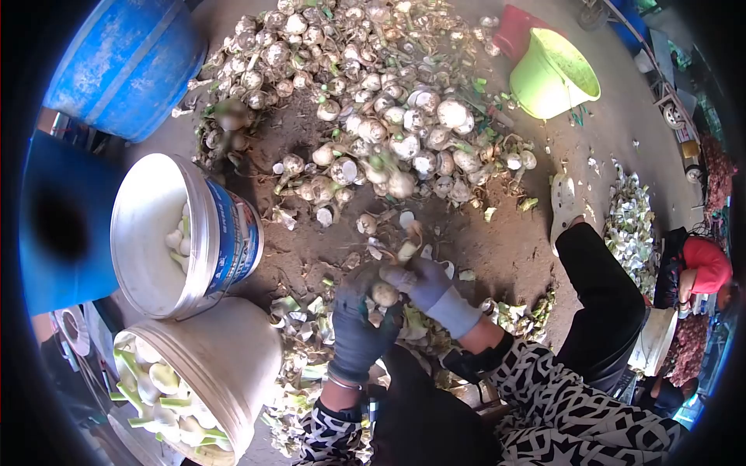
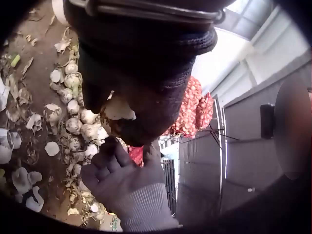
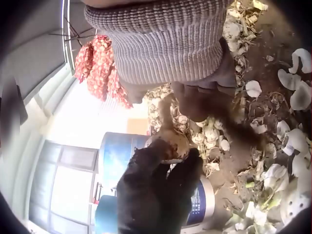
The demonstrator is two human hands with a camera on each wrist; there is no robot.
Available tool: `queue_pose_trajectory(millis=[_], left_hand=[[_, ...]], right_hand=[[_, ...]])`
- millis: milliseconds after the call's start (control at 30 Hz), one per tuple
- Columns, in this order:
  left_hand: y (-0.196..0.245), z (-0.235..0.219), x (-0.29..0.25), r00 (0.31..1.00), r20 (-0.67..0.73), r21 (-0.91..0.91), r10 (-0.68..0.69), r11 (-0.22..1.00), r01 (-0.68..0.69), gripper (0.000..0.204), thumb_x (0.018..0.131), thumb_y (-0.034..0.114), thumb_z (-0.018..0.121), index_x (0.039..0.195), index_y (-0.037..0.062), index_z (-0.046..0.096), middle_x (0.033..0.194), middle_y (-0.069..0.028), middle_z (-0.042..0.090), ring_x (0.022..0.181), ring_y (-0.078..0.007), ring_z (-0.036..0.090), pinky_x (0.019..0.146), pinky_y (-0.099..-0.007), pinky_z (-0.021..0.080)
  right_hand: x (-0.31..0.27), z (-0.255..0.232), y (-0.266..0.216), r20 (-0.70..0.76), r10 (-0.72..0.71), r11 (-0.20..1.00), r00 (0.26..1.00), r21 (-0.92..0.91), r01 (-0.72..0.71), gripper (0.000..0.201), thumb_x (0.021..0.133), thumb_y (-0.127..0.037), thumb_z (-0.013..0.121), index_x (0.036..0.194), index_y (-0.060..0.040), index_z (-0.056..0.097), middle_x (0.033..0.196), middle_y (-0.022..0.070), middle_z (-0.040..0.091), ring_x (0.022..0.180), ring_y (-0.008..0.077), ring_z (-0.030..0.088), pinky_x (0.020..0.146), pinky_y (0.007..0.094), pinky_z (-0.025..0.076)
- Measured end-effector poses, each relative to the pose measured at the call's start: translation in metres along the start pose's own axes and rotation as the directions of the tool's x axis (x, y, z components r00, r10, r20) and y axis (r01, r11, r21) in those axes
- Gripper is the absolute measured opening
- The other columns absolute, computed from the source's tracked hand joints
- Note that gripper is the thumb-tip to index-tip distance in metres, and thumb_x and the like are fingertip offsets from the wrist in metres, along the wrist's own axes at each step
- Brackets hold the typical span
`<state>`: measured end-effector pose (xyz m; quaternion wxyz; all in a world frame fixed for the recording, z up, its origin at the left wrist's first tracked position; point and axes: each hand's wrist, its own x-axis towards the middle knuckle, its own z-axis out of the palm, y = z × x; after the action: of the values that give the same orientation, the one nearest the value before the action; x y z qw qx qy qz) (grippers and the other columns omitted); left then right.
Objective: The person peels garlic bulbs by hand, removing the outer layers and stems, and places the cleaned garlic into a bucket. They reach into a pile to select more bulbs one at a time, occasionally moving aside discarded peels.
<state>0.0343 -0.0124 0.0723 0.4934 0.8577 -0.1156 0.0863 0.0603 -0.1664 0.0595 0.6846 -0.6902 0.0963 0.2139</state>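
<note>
A garlic bulb [image 1: 384,293] with brown, dirty outer skin is between the two gloved hands. The left hand [image 1: 364,322], in a dark glove, grips the bulb; in the right wrist view its dark fingers curl round the bulb [image 3: 170,145]. The right hand [image 1: 435,289], in a grey glove with a knitted cuff, has its fingers curled at the stem [image 1: 407,250] above the bulb. In the left wrist view the right hand [image 2: 127,187] lies close to the left hand [image 2: 139,92]; part of the bulb [image 2: 118,108] shows there.
A large heap of garlic [image 1: 373,93] lies ahead on the ground. At the left stand a white bucket [image 1: 159,233] with a few peeled bulbs, a tilted bucket [image 1: 249,365] of trimmed bulbs and blue barrels [image 1: 124,66]. A lime-green bucket [image 1: 544,81] lies tilted at the upper right.
</note>
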Motion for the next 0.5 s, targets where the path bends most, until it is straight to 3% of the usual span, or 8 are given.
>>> queue_pose_trajectory(millis=[167,200,300,367,400,433,467,500], left_hand=[[-0.005,-0.006,-0.009,1.000,-0.002,-0.009,-0.005,1.000,0.005,0.053,0.076,0.006,0.072,0.124,0.0053,0.050,0.122,-0.0155,0.057,0.108,-0.0307,0.060,0.092,-0.0388,0.048],[-0.010,-0.003,-0.017,0.984,0.022,-0.217,-0.179,0.959,0.180,0.055,0.077,0.007,0.072,0.127,0.0050,0.049,0.121,-0.0140,0.058,0.107,-0.0282,0.060,0.093,-0.0377,0.049],[-0.020,-0.003,-0.023,0.864,0.196,-0.623,-0.463,0.622,0.475,0.060,0.083,0.024,0.071,0.133,0.0026,0.046,0.119,-0.0110,0.058,0.106,-0.0234,0.060,0.092,-0.0353,0.051],[-0.028,-0.007,-0.023,0.804,0.424,-0.889,-0.417,-0.025,0.456,0.064,0.088,0.043,0.064,0.135,0.0028,0.045,0.119,-0.0119,0.058,0.106,-0.0253,0.061,0.086,-0.0365,0.054],[-0.030,-0.009,-0.019,0.734,0.557,-0.820,-0.389,-0.118,0.560,0.067,0.091,0.055,0.052,0.134,0.0034,0.046,0.121,-0.0142,0.058,0.105,-0.0272,0.061,0.083,-0.0385,0.055],[-0.027,-0.013,-0.017,0.731,0.556,-0.821,-0.396,-0.122,0.558,0.067,0.091,0.055,0.052,0.134,0.0034,0.046,0.121,-0.0142,0.058,0.105,-0.0272,0.061,0.083,-0.0385,0.055],[-0.023,-0.017,-0.017,0.784,0.448,-0.568,-0.429,0.541,0.620,0.057,0.092,0.051,0.054,0.125,0.0044,0.053,0.119,-0.0136,0.060,0.099,-0.0255,0.063,0.083,-0.0381,0.054],[-0.022,-0.020,-0.016,0.852,0.362,0.004,-0.378,0.915,0.404,0.048,0.092,0.046,0.055,0.117,0.0054,0.060,0.117,-0.0130,0.063,0.094,-0.0239,0.066,0.082,-0.0377,0.053]], right_hand=[[-0.001,-0.001,-0.007,0.052,-0.042,0.999,0.998,0.003,0.042,0.026,0.090,-0.025,0.067,0.097,0.0005,0.067,0.088,0.0067,0.068,0.080,0.0116,0.061,0.074,0.0276,0.049],[-0.002,-0.006,-0.002,0.069,-0.091,0.986,0.993,-0.130,0.100,0.024,0.090,-0.023,0.067,0.096,0.0002,0.067,0.085,0.0078,0.067,0.078,0.0116,0.060,0.071,0.0282,0.048],[-0.008,-0.009,-0.001,0.083,-0.188,0.954,0.979,-0.222,0.203,0.020,0.091,-0.020,0.064,0.092,0.0000,0.066,0.074,0.0099,0.062,0.069,0.0130,0.057,0.064,0.0306,0.046],[-0.008,-0.016,-0.001,0.211,-0.140,0.944,0.967,-0.266,0.195,0.020,0.092,-0.020,0.063,0.094,0.0004,0.066,0.069,0.0078,0.061,0.063,0.0138,0.057,0.062,0.0308,0.047],[-0.008,-0.011,0.004,0.230,-0.234,0.960,0.944,-0.098,0.262,0.018,0.091,-0.017,0.064,0.094,0.0000,0.067,0.067,0.0046,0.061,0.059,0.0134,0.058,0.056,0.0298,0.047],[-0.010,-0.014,0.004,0.236,-0.227,0.962,0.945,-0.098,0.256,0.018,0.091,-0.017,0.064,0.094,0.0000,0.067,0.067,0.0046,0.061,0.059,0.0134,0.058,0.056,0.0298,0.047],[-0.013,-0.017,-0.008,0.407,0.066,0.996,0.911,0.026,-0.084,0.018,0.090,-0.017,0.064,0.095,-0.0003,0.067,0.069,0.0046,0.063,0.061,0.0130,0.059,0.055,0.0288,0.048],[-0.016,-0.018,-0.014,0.588,0.305,0.900,0.749,0.080,-0.429,0.017,0.089,-0.016,0.065,0.096,-0.0005,0.068,0.072,0.0045,0.064,0.062,0.0126,0.060,0.054,0.0277,0.048]])
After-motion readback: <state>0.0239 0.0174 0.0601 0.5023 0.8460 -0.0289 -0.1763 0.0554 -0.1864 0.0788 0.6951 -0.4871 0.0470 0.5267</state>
